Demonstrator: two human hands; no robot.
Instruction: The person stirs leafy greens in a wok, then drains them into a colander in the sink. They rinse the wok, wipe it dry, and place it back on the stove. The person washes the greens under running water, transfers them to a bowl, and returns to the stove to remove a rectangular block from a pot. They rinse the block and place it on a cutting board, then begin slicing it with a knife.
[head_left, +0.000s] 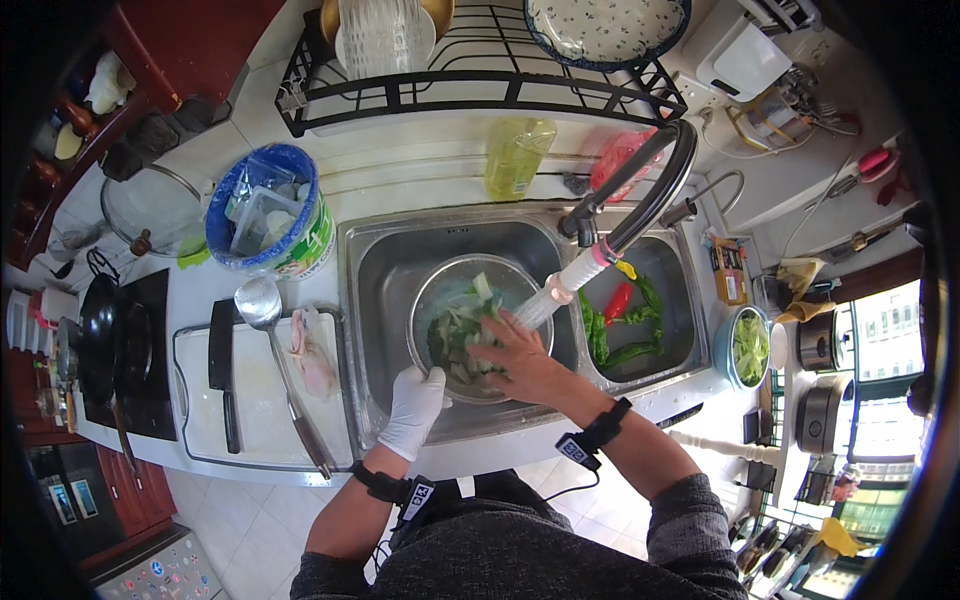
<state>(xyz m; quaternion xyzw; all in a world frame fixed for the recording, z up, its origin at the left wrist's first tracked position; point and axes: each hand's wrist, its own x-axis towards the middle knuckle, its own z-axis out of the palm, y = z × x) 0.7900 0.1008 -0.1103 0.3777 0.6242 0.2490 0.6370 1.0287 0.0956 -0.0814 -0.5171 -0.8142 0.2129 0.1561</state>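
My left hand (420, 401), in a white glove, grips the near left rim of a round bowl (422, 298) with a shiny edge. The bowl stands in the large basin of a steel sink (386, 259). Cut green and pale vegetables (450, 341) lie in water inside it. Bare and with fingers spread, my right hand (517, 360) reaches over the bowl's right side onto the vegetables; its fingertips are partly hidden among them. Water runs from the faucet's white spray head (574, 277) beside that hand.
Green peppers (634, 351) and a red pepper (617, 302) lie in the right basin. Left of the sink, a cutting board (262, 420) carries a cleaver (222, 352), a metal ladle (259, 304) and raw meat (311, 360). A blue-rimmed bucket (307, 232) stands behind. A bowl of cut greens (750, 349) sits right.
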